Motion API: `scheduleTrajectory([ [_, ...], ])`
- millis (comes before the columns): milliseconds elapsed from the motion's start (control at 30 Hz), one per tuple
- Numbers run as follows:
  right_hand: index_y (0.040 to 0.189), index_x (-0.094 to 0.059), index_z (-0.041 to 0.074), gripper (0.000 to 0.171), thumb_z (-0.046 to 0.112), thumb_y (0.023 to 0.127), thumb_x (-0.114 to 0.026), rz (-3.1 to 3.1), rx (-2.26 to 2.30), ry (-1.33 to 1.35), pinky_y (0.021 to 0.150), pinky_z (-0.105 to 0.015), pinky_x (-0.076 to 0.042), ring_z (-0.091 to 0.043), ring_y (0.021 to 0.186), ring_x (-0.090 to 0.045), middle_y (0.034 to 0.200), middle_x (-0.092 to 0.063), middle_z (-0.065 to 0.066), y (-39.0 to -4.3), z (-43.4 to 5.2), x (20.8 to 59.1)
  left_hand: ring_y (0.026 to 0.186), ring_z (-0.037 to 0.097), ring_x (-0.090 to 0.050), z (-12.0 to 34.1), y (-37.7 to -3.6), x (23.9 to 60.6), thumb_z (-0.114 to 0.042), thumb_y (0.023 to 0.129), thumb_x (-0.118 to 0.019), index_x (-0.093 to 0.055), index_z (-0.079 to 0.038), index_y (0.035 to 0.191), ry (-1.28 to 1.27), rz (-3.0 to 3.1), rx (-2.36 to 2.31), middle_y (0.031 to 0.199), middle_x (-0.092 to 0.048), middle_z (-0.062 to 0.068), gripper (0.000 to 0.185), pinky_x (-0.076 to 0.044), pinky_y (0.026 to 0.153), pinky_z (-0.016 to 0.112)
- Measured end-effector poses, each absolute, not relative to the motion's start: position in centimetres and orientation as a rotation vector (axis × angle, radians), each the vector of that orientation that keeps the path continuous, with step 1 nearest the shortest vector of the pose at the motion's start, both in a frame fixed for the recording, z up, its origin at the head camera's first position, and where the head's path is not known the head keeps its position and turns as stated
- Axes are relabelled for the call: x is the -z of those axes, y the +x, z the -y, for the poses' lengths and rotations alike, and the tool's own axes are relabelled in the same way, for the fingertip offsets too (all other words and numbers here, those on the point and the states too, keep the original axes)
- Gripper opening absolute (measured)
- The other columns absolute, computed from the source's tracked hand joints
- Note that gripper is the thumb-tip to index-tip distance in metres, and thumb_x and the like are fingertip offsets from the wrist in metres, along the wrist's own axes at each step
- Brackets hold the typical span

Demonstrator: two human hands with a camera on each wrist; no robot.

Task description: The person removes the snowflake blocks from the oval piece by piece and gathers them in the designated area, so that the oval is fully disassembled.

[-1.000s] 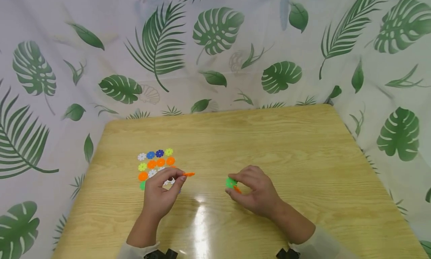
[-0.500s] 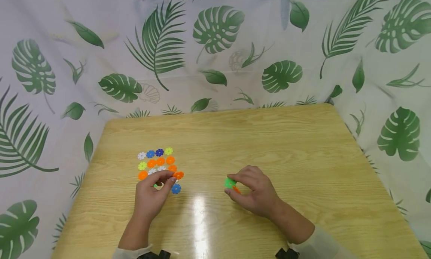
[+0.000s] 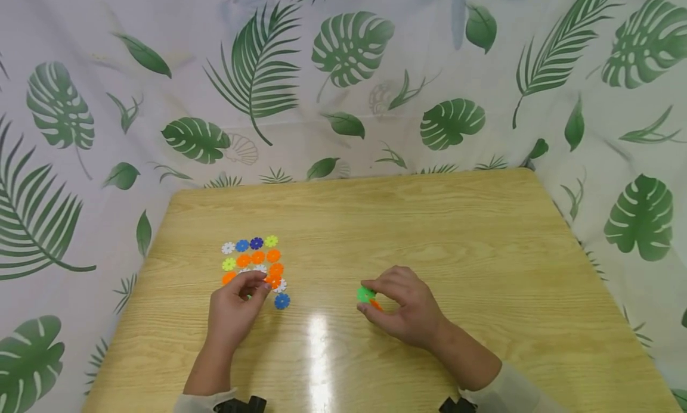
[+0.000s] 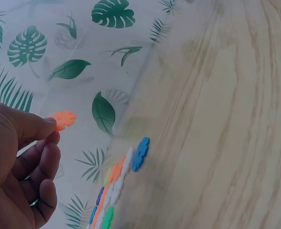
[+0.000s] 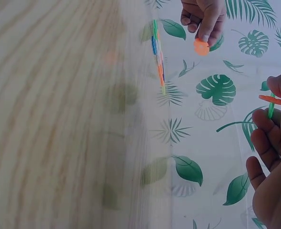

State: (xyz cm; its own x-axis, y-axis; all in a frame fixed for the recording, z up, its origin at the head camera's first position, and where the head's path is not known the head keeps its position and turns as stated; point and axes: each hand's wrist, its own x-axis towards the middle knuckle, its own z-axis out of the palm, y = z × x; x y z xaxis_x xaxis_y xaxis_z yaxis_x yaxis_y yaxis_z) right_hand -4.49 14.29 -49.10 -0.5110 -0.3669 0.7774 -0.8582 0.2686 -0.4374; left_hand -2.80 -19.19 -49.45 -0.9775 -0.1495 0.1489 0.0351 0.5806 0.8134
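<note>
The left hand pinched an orange disc at its fingertips, just above the disc cluster on the desk. The right hand gripped a joined green disc and orange piece near the desk's middle. So shallow a pinch could probably have let the disc slip into the rows. Only the wrist views showed both grips edge-on; the head view alone showed the layout.

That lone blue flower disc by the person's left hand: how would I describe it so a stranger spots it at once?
Start at the wooden table, then find the cluster of flower-shaped discs on its left side. The blue disc lies at the cluster's near right corner, just right of the left hand; it sits apart, unlike the blue ones in the far row.
</note>
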Motion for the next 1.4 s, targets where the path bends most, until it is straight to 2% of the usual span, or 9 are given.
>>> scheduleTrajectory([
  [233,0.106,-0.079,0.005,0.025,0.025,0.092,-0.079,2.017,-1.195,1.102,0.08,-0.038,-0.051,-0.016,0.078,-0.066,0.089,-0.075,0.005,-4.5,-14.3,49.1,0.079,0.019,-0.065,19.8,-2.9,50.2,-0.014,0.093,-0.078,-0.077,-0.012,0.106,0.207,2.67,1.348,0.091,-0.074,0.002,0.013,-0.054,0.071,0.027],
  [633,0.105,-0.079,0.005,0.024,0.025,0.092,-0.079,2.005,-1.189,1.108,0.08,-0.038,-0.05,-0.016,0.077,-0.066,0.088,-0.074,0.005,-4.4,-14.3,49.1,0.081,0.02,-0.068,20.8,-2.8,51.7,-0.017,0.093,-0.074,-0.077,-0.014,0.105,0.349,2.8,1.294,0.089,-0.074,0.002,0.012,-0.053,0.067,0.032],
  [1400,0.106,-0.079,0.004,0.027,0.024,0.089,-0.083,2.036,-1.222,1.149,0.081,-0.034,-0.05,-0.013,0.083,-0.065,0.091,-0.074,0.004,-4.4,-14.4,49.1,0.078,0.015,-0.067,21.4,-2.9,52.3,-0.027,0.095,-0.073,-0.08,-0.011,0.102,0.364,2.981,1.112,0.087,-0.076,-0.003,0.019,-0.053,0.069,0.035],
])
